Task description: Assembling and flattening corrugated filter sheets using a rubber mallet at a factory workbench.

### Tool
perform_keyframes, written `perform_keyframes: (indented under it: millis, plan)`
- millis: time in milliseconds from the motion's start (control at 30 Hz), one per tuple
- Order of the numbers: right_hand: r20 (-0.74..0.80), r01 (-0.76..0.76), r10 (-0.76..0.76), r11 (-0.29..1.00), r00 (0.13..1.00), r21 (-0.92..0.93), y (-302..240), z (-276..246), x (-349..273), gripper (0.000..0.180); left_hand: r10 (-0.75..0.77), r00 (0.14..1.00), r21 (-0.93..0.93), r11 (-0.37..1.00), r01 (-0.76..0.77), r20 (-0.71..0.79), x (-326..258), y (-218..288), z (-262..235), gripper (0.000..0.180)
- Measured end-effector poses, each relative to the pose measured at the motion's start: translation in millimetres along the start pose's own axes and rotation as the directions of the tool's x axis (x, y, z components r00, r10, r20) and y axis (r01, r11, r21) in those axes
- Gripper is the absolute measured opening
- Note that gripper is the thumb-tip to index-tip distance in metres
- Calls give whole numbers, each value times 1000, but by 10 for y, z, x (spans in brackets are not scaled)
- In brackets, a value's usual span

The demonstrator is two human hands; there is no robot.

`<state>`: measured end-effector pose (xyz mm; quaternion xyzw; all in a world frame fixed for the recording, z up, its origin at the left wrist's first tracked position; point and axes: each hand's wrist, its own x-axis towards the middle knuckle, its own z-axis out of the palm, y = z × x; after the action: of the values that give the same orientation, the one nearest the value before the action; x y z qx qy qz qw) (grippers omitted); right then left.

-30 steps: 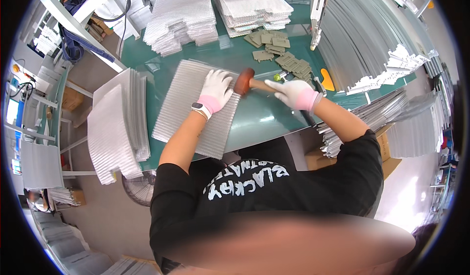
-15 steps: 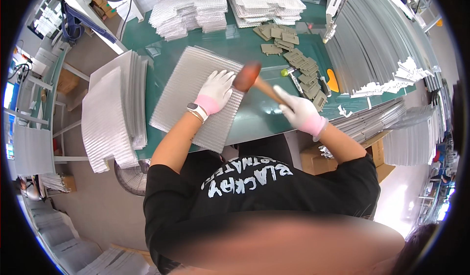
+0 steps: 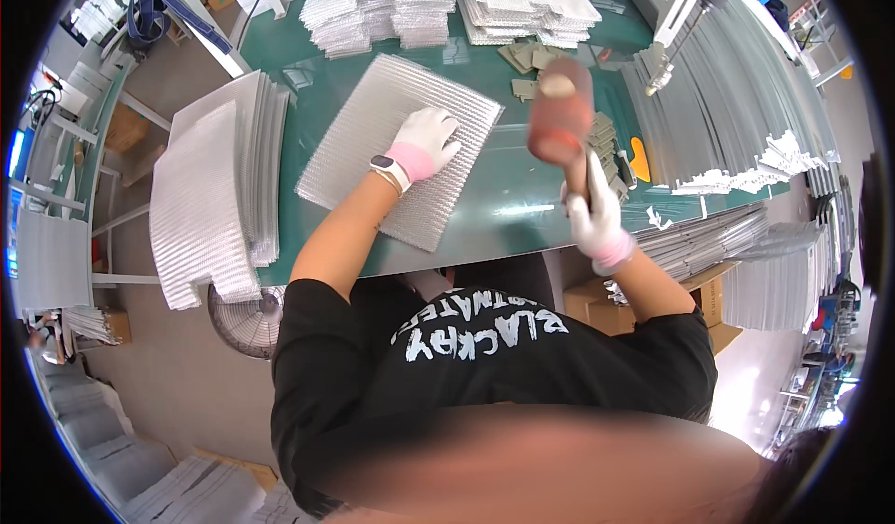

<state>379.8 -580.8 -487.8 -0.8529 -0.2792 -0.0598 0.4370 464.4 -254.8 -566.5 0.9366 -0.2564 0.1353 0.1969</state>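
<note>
A translucent ribbed plastic panel [image 3: 359, 123] lies tilted on the green table [image 3: 503, 230]. My gloved left hand [image 3: 425, 142] rests on the panel's right half, its fingers loosely bent and holding nothing. To the right of the panel, my gloved right hand [image 3: 597, 221] is closed round the short visible part of a mallet's wooden handle. The mallet [image 3: 562, 114] has a reddish-brown head, raised above the table and blurred by motion. It hides part of a group of olive-green flat plates [image 3: 601, 137] behind it.
Stacked ribbed panels [image 3: 210, 170] stand at the table's left edge, with more panel stacks [image 3: 378, 6] at the back. Long grey strips [image 3: 709, 104] fill the right side, below a metal arm [image 3: 669, 44]. A yellow tool [image 3: 640, 158] lies near the plates. A fan [image 3: 244, 324] stands on the floor.
The mallet has swung up and right, off the panel's right edge, with my right hand drawn right. My left hand stays on the panel, its fingers now more bent. The whole view has shifted slightly.
</note>
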Motion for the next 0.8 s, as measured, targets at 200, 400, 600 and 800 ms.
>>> perform_keyframes:
  millis: [200,400,600,800]
  plan:
    - [571,162,164,865,804,-476,46,286,7,55,33,999,28,999,-34,22,-267,2,16,41]
    - [40,179,-176,977,984,-119,134,338,-88,56,52,997,11,999,-52,-57,-268,18,24,36]
    - [236,160,-103,958,966,-237,-195,54,95,63,-50,995,39,998,47,83,-333,117,-140,25]
    - [-28,126,-126,992,992,29,-72,355,-431,68,-52,980,134,991,26,194,-757,273,-196,61]
